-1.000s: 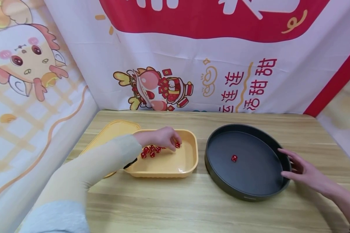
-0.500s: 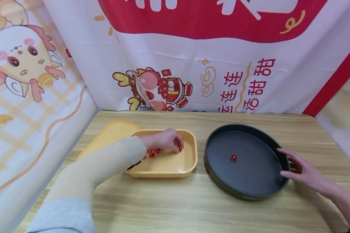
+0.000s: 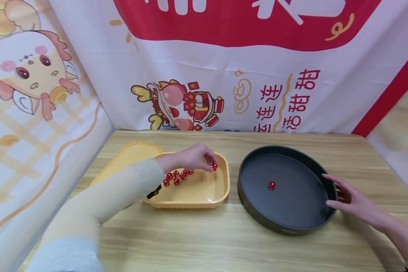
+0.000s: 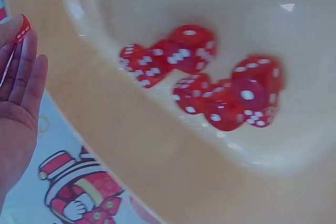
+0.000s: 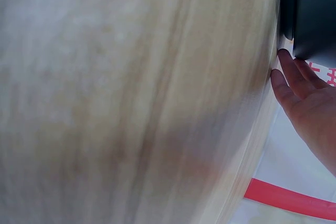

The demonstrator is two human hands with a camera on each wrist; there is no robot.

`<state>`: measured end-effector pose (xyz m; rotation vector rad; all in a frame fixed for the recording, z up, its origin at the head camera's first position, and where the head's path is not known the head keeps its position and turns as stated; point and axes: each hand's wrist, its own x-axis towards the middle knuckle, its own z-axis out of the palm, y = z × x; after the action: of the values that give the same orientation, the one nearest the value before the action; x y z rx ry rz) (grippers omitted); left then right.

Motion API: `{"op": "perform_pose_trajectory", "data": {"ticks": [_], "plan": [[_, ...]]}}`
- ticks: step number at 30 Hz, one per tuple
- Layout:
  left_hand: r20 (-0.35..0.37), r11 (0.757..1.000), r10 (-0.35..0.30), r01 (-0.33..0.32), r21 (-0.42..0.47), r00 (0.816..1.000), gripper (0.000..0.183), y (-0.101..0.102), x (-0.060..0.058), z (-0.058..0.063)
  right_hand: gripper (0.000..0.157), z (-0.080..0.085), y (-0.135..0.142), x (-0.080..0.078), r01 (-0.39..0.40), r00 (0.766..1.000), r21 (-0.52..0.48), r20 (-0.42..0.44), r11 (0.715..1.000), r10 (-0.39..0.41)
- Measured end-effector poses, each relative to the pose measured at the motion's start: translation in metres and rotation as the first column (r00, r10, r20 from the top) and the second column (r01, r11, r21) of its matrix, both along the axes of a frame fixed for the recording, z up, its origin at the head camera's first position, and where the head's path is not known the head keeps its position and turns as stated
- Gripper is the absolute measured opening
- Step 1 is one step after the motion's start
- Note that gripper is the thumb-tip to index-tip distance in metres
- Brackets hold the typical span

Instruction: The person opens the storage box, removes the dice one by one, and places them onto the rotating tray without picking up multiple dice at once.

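Above the right part of the yellow plastic box, my left hand pinches a red die between thumb and fingertips. The left wrist view shows the same die at the fingertips. Several red dice lie together at the box's left side; the left wrist view shows this cluster up close. A round dark grey pan stands to the right, with one red die on its bottom. My right hand rests on the pan's right rim, its fingers spread and fairly straight.
The yellow lid lies left of the box, partly hidden by the left arm. Both containers stand on a wood-grain table. A printed white and red cloth hangs behind, and another patterned cloth bounds the left side.
My left hand has come up slightly and to the right, with the pinched die now clear of the box bottom. The right hand and pan have stayed in place.
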<state>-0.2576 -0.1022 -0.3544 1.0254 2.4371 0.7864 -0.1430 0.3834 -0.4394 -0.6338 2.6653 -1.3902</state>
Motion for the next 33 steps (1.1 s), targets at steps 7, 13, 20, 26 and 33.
{"op": "perform_pose_trajectory", "data": {"ticks": [7, 13, 20, 26, 33], "plan": [[-0.005, 0.996, -0.026, 0.027, 0.080, 1.000, 0.019, 0.009, 0.009, 0.016, 0.073, 0.001, -0.001, 0.001, -0.005, 1.000, -0.015, -0.009, 1.000, 0.005], [-0.025, 0.984, -0.089, 0.092, 0.149, 0.996, 0.020, 0.027, 0.015, 0.025, 0.072, 0.000, -0.003, -0.001, -0.016, 1.000, -0.032, 0.002, 0.999, 0.016], [-0.020, 0.981, -0.116, 0.118, 0.152, 0.993, 0.021, 0.055, 0.017, 0.027, 0.072, 0.001, -0.005, -0.004, -0.025, 1.000, -0.038, 0.011, 0.999, 0.025], [-0.042, 0.977, -0.161, 0.165, 0.137, 0.986, 0.022, 0.084, 0.011, 0.026, 0.072, 0.002, -0.005, -0.002, -0.021, 1.000, -0.042, 0.012, 0.999, 0.021], [-0.051, 0.979, -0.194, 0.197, 0.049, 0.980, 0.024, 0.113, 0.001, 0.020, 0.072, 0.003, -0.003, 0.001, -0.013, 1.000, -0.042, 0.019, 0.999, 0.014]]}}
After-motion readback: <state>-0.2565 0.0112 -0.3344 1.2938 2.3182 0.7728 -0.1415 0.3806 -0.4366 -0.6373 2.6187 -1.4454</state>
